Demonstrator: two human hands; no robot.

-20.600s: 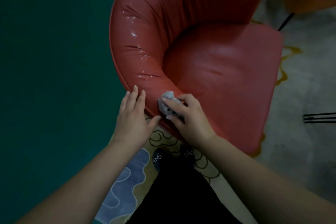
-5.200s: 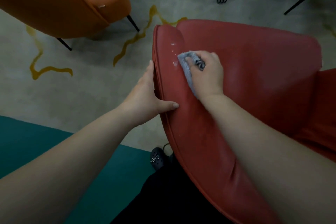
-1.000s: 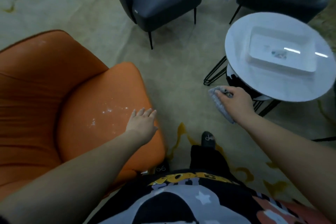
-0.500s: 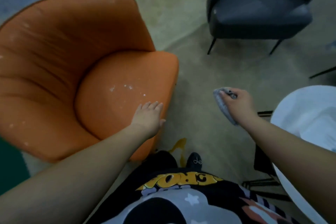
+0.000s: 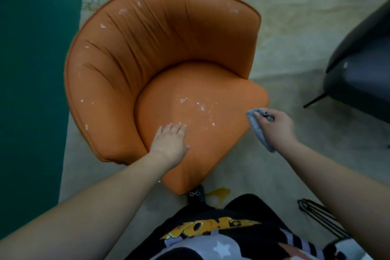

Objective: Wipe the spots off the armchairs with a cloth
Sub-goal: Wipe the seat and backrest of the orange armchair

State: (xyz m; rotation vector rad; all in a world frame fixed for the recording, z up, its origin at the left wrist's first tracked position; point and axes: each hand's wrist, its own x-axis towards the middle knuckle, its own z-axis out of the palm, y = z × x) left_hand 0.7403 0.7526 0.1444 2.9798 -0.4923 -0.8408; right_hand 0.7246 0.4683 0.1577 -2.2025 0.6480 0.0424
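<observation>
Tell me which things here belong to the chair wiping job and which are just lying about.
Part of the job:
orange armchair
white spots on its seat
grey cloth in the right hand
left hand flat on the seat

Just lying about:
dark chair
patterned rug
black wire legs
</observation>
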